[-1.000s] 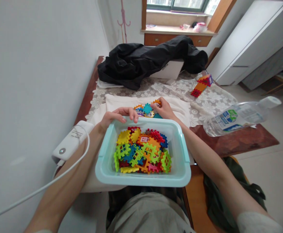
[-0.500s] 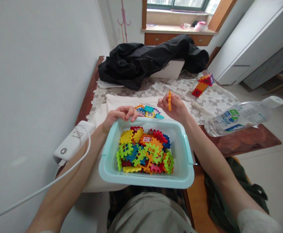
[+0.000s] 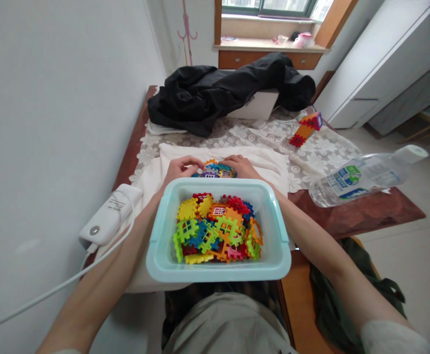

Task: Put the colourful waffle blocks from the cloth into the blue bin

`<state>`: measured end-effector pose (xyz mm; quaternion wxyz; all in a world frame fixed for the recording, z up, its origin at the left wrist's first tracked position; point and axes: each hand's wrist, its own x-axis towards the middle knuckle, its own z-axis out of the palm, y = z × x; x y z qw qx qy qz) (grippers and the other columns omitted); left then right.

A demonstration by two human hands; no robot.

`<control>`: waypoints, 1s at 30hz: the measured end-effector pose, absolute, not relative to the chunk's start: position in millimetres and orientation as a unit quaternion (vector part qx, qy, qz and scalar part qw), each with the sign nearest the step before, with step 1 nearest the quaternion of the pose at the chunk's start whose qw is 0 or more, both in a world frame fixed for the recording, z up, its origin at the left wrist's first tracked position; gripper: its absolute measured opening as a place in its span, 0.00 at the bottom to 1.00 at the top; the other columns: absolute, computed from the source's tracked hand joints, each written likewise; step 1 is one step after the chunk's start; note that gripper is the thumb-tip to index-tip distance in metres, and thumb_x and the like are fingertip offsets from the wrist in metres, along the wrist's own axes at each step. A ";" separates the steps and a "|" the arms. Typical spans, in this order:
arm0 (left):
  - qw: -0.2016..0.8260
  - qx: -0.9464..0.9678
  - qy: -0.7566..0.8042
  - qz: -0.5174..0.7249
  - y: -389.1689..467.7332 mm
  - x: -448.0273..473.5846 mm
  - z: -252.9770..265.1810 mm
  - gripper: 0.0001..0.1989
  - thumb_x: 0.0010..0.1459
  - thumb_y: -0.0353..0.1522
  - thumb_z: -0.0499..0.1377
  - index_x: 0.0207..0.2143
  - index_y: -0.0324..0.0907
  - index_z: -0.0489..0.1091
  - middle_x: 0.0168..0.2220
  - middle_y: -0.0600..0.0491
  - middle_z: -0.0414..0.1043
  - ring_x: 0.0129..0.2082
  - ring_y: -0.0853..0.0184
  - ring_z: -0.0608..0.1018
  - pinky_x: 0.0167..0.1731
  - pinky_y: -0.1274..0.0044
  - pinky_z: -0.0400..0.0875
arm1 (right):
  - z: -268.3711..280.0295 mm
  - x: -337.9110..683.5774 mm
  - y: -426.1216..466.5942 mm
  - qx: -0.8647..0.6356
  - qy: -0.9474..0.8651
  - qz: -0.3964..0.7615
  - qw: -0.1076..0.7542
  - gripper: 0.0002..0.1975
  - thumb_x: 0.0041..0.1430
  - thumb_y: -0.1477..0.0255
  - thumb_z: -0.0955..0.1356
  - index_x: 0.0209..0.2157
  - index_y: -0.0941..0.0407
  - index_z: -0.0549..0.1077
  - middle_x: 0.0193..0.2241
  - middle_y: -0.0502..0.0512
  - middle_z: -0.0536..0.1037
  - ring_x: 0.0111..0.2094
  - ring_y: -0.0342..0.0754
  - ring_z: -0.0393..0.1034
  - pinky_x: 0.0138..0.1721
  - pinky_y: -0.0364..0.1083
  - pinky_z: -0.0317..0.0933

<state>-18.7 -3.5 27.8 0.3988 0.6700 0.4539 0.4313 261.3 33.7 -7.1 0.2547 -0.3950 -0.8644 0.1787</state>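
Observation:
A pale blue plastic bin [image 3: 278, 231] sits in front of me, filled with several colourful interlocking tiles [image 3: 215, 228]. Just beyond its far rim, a small pile of loose tiles [image 3: 215, 170] lies on a white cloth [image 3: 266, 164]. My left hand [image 3: 180, 169] rests at the pile's left side with curled fingers touching the tiles. My right hand [image 3: 240, 167] lies flat on the pile's right side, fingertips on the tiles. Whether the left hand grips a tile is hidden. An orange tile [image 3: 256, 231] stands on edge at the bin's right side.
A white power bank [image 3: 109, 214] with a cable lies at the left. A tipped clear water bottle [image 3: 362, 177] lies at the right. A black jacket [image 3: 230, 88] covers the table's far end, with a small built tile block [image 3: 306, 129] near it. A white wall stands close on the left.
My right hand lifted an orange tile from the pile, the tile now lies in the bin, and the hand is back on the pile. My left hand moved from the bin's rim to the pile.

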 end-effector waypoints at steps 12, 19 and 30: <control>0.243 0.808 0.441 0.307 14.8 -24.4 -2.6 0.23 0.58 0.42 0.67 0.54 0.46 0.81 0.57 0.45 0.82 0.58 0.50 0.80 0.63 0.62 0.71 | -11.2 259.0 35.7 -0.399 -0.833 0.199 0.328 0.09 0.65 0.63 0.73 0.39 0.52 0.83 0.42 0.60 0.83 0.46 0.58 0.74 0.54 0.56 0.65; 0.207 0.748 0.502 0.383 15.6 -22.9 -0.7 0.15 0.55 0.41 0.71 0.44 0.45 0.83 0.47 0.46 0.83 0.48 0.54 0.81 0.53 0.64 0.75 | 2.6 256.6 30.7 -0.384 -0.625 0.367 0.572 0.17 0.60 0.52 0.77 0.31 0.51 0.82 0.33 0.51 0.75 0.37 0.48 0.69 0.46 0.50 0.67; 0.388 0.551 0.470 0.570 7.7 -11.3 26.3 0.16 0.49 0.43 0.77 0.35 0.44 0.82 0.32 0.53 0.81 0.30 0.67 0.77 0.33 0.74 0.73 | 35.4 266.5 11.0 -0.116 -0.580 0.690 0.417 0.22 0.50 0.47 0.80 0.23 0.51 0.80 0.27 0.51 0.71 0.34 0.49 0.70 0.40 0.51 0.69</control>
